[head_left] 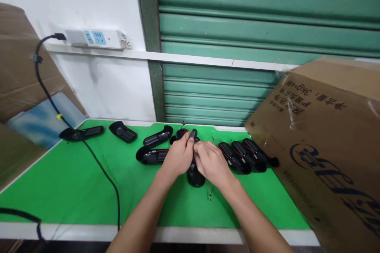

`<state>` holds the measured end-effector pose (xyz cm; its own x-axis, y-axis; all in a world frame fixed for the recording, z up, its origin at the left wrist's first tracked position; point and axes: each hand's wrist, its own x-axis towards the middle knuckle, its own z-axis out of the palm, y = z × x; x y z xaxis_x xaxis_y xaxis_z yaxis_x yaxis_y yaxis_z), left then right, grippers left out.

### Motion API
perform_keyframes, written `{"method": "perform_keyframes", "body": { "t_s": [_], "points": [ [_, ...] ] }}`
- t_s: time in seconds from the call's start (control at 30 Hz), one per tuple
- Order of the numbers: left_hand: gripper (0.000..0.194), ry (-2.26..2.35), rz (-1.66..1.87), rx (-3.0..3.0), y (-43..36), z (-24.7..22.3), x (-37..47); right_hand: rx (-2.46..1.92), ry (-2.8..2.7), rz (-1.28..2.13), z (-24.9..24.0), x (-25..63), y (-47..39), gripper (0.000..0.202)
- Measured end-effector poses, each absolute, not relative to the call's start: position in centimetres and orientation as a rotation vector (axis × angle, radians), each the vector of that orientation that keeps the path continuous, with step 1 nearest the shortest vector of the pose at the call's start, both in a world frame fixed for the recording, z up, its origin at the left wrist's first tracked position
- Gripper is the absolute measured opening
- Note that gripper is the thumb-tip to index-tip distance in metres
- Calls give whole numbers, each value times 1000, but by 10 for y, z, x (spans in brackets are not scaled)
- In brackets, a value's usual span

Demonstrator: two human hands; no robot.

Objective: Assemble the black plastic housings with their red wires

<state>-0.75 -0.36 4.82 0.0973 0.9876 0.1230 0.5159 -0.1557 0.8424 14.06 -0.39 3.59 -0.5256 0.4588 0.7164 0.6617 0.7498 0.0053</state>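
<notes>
Both hands meet over a black plastic shell [196, 177] near the middle of the green table. My left hand [179, 155] is closed around its narrow upper part, the thumb along it. Curled against the same part, my right hand [212, 161] has its fingers pinched; what lies between them is hidden. Thin wires stick out by the hands, a red one above and an orange one [208, 190] below right. Just left of my left hand lies another black shell [151, 156] with a red wire. More black parts behind the hands are partly covered.
Wired black shells [234, 158] lie in a row at right, beside a large cardboard box [332, 146]. Other shells [123, 132] lie at the back left. A black cable [101, 166] crosses the left side from a wall power strip [92, 37]. A green shutter [208, 95] stands behind.
</notes>
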Motion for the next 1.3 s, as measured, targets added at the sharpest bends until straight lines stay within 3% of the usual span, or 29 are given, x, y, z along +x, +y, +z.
{"method": "perform_keyframes", "body": {
  "t_s": [0.23, 0.33, 0.6, 0.73, 1.3],
  "points": [
    [30, 1498, 879, 1872, -6, 48, -5, -825, -2221, -277, 33, 142, -5, 23],
    [27, 1429, 944, 1790, -3, 47, -8, -831, -2116, -102, 33, 145, -4, 13],
    [53, 837, 1152, 1271, 12, 28, -9, -904, -1507, 541, 34, 155, 11, 46],
    [51, 738, 1101, 1264, 11, 24, -5, -842, -1500, 850, 35, 154, 12, 29],
    [54, 826, 977, 1309, 4, 38, 0, -933, -1504, 512, 33, 149, 0, 25]
  ]
}}
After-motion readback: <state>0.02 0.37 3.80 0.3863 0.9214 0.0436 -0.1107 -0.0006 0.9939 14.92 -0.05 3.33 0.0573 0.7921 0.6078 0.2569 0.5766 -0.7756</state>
